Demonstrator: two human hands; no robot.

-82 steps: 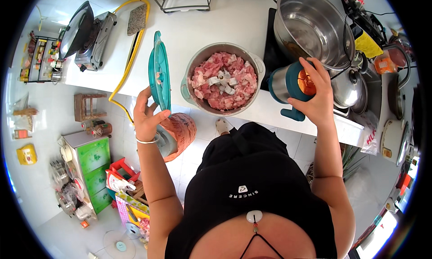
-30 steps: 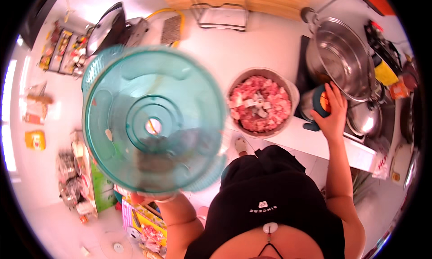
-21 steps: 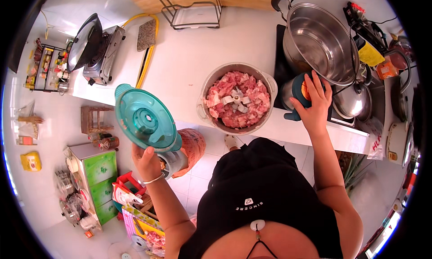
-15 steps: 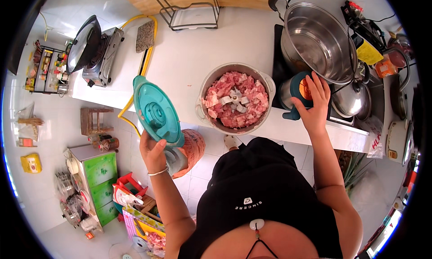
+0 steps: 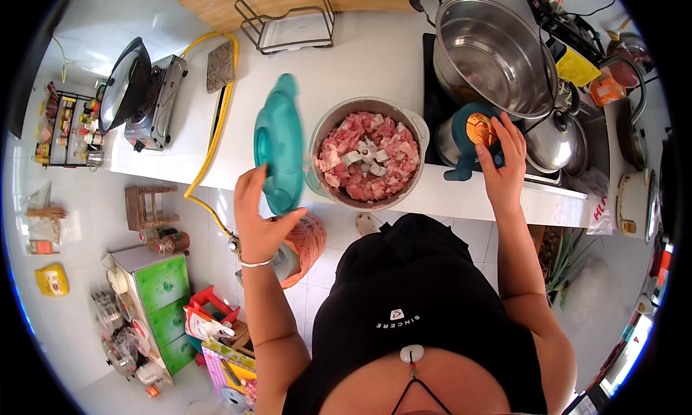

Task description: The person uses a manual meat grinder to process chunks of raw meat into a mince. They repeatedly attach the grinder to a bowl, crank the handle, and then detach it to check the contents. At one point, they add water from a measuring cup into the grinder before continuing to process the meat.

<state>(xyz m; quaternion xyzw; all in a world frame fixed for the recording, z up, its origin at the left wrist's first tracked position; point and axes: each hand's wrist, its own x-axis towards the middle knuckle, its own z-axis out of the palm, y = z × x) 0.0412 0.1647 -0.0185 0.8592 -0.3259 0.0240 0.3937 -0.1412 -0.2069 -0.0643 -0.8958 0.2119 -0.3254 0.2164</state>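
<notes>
Teal lid (image 5: 285,152) has swung nearly edge-on and come closer to the bowl since half a second ago; right hand (image 5: 507,162) has slid aside, baring more of the motor unit's orange top. Left hand (image 5: 263,217) grasps lid at near rim, thumb right, other fingers left; lid's long axis as seen runs away from these fingers. Right fingers lie on the far-right edge of the motor unit (image 5: 448,144); gripping or only touching, cannot tell. Bowl (image 5: 364,106) sits on the surface (image 5: 360,54), right of and slightly beyond the left fingers, lid just beside it; left hand nearer. Meat (image 5: 395,144) rings the blade (image 5: 365,155) inside. Beyond right fingers: steel pot (image 5: 490,58).
</notes>
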